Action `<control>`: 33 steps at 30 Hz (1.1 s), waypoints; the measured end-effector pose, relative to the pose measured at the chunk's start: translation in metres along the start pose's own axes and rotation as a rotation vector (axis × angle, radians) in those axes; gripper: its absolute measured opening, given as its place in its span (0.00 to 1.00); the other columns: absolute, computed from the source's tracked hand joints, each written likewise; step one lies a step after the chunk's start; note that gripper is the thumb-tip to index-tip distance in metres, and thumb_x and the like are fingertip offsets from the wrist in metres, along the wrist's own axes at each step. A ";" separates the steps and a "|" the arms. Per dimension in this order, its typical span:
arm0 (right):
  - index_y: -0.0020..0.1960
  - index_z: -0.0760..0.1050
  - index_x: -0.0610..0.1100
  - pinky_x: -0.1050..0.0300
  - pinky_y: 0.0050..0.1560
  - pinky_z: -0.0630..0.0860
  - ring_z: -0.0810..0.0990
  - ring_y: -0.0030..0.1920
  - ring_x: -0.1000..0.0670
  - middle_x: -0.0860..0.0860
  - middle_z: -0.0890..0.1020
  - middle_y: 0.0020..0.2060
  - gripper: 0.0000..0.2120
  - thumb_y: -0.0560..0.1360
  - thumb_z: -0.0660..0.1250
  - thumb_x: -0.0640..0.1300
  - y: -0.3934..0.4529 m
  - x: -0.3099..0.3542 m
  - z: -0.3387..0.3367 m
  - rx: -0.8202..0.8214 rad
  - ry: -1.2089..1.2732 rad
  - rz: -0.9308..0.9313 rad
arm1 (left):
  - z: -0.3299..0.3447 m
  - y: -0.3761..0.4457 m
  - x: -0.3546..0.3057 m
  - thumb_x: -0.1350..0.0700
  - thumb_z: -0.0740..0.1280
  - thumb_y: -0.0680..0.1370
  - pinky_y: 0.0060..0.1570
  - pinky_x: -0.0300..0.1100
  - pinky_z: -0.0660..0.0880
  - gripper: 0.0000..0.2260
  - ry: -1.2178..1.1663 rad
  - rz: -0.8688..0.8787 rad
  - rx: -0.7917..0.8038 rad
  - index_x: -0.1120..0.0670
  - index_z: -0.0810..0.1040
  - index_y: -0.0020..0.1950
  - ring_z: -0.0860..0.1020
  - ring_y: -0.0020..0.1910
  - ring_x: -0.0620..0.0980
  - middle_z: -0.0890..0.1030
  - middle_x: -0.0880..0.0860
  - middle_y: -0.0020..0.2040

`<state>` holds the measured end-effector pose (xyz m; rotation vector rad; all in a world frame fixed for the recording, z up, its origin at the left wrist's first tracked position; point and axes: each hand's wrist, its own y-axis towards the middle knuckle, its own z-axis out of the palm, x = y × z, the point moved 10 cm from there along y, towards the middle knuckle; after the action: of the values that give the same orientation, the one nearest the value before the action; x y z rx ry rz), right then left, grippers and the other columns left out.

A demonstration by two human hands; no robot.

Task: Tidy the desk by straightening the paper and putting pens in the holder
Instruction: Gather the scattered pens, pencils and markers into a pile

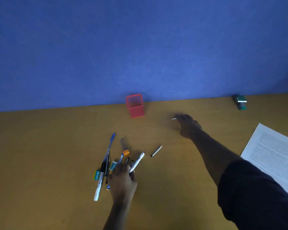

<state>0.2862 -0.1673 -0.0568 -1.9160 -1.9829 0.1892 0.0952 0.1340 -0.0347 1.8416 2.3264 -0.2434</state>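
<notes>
A red mesh pen holder [134, 105] stands upright at the back of the wooden desk [40, 155], against the blue wall. My right hand [187, 124] reaches to the right of it and pinches a thin pale stick-like thing [173, 118] in its fingertips. My left hand [122, 178] lies over a heap of pens and markers [106, 165] and grips a white marker [137, 162] and some pens. A short black pencil [156, 151] lies alone to the right of the heap. A printed sheet of paper [273, 155] lies skewed at the right edge.
Two small erasers, a teal eraser [113, 165] and a yellow-green eraser [96, 175], sit in the heap, with an orange-capped clear tube [124, 146]. A green stamp-like object [241, 102] stands at the far right by the wall.
</notes>
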 end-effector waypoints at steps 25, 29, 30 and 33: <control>0.74 0.67 0.48 0.57 0.50 0.73 0.79 0.53 0.42 0.43 0.79 0.53 0.29 0.74 0.67 0.42 -0.102 0.139 0.080 -0.126 0.685 -0.154 | -0.006 0.064 -0.017 0.44 0.64 0.74 0.53 0.53 0.70 0.23 0.100 0.075 -0.103 0.54 0.79 0.64 0.77 0.53 0.61 0.76 0.55 0.63; 0.76 0.63 0.48 0.54 0.54 0.74 0.77 0.57 0.41 0.42 0.75 0.57 0.31 0.75 0.68 0.45 -0.096 0.157 0.087 -0.020 0.619 -0.173 | -0.017 0.041 0.024 0.37 0.69 0.71 0.61 0.58 0.69 0.24 -0.115 -0.021 -0.223 0.47 0.78 0.62 0.73 0.65 0.59 0.72 0.51 0.67; 0.76 0.62 0.47 0.53 0.55 0.75 0.77 0.58 0.40 0.42 0.75 0.58 0.31 0.76 0.67 0.44 -0.096 0.163 0.086 -0.010 0.603 -0.192 | -0.011 0.035 0.036 0.33 0.69 0.70 0.66 0.60 0.66 0.28 -0.119 -0.068 -0.183 0.44 0.75 0.66 0.69 0.70 0.59 0.69 0.51 0.72; 0.77 0.58 0.47 0.48 0.58 0.76 0.76 0.58 0.39 0.40 0.72 0.60 0.29 0.78 0.62 0.41 -0.094 0.184 0.084 0.011 0.538 -0.257 | 0.018 0.015 0.065 0.23 0.60 0.69 0.74 0.64 0.53 0.39 -0.078 -0.155 0.007 0.40 0.61 0.76 0.56 0.79 0.56 0.57 0.48 0.79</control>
<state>0.1680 0.0210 -0.0689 -1.4785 -1.8137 -0.3483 0.0962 0.1946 -0.0675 1.6246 2.4187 -0.3371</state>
